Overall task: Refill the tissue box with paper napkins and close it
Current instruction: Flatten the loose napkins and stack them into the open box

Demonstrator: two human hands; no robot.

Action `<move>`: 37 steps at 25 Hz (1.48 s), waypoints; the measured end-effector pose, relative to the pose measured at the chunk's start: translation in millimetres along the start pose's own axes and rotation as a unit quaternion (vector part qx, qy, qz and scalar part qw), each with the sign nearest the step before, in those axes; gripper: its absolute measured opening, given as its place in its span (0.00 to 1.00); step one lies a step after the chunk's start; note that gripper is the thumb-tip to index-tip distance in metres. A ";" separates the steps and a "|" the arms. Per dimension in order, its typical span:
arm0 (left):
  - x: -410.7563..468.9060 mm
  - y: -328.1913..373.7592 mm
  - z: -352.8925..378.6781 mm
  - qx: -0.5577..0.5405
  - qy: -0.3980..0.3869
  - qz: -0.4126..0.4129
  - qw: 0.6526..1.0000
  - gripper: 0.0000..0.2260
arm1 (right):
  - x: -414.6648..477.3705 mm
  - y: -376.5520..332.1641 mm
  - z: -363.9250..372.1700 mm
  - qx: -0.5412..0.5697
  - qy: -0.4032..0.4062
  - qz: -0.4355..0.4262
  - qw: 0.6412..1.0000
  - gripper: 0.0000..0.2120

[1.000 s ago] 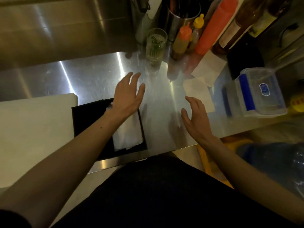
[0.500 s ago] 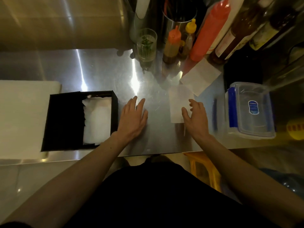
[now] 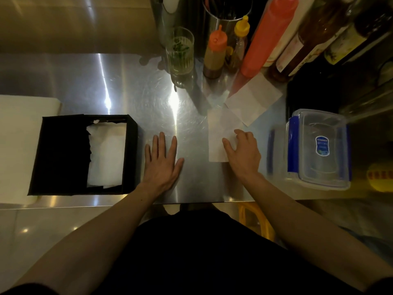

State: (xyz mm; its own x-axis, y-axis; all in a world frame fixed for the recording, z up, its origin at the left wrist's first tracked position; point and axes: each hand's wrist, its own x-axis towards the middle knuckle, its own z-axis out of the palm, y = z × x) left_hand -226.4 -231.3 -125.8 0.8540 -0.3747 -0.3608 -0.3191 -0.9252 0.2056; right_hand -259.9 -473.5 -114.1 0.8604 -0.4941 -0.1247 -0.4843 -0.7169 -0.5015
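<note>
Your left hand (image 3: 162, 165) lies flat on the steel bench (image 3: 119, 81), fingers (image 3: 161, 143) spread and straight, holding nothing, just to the right of the tissue box (image 3: 84, 155). The black box sits at the bench's near edge with its top open; its left part lies over a white board (image 3: 20, 145). A stack of white napkins (image 3: 107, 154) fills the right half of the box, long axis running away from you; the left half is dark.

Your right hand (image 3: 244, 153) rests on a loose napkin (image 3: 220, 133), fingers curled down onto the paper; you cannot tell whether they pinch it. That napkin's long axis also points away from you. A second napkin (image 3: 253, 97) lies just beyond it, turned diagonally, their corners overlapping.

To the right stands a clear container with blue clips (image 3: 319, 149). Farther back stand a ribbed glass (image 3: 179, 52), squeeze bottles (image 3: 214, 54) and taller bottles (image 3: 297, 50).
</note>
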 end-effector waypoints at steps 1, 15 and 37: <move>-0.1 0.1 1.5 0.001 0.004 0.000 1.000 0.33 | 1.1 -0.9 0.0 -0.012 0.001 0.003 1.000 0.23; 1.2 -3.3 12.5 -0.009 0.053 0.004 0.999 0.32 | 11.4 -14.9 6.2 -0.049 0.016 0.028 0.998 0.16; 2.9 -0.5 -10.0 -0.097 -0.002 0.018 0.995 0.30 | -15.9 -42.2 -24.6 0.090 0.079 -0.062 0.991 0.09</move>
State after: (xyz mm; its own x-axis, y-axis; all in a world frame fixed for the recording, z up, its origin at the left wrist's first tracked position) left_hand -219.6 -231.4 -117.8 0.8414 -0.4080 -0.3545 -0.2638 -0.8824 0.3895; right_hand -257.0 -447.5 -69.9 0.8691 -0.4887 0.0760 -0.3284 -0.6851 -0.6502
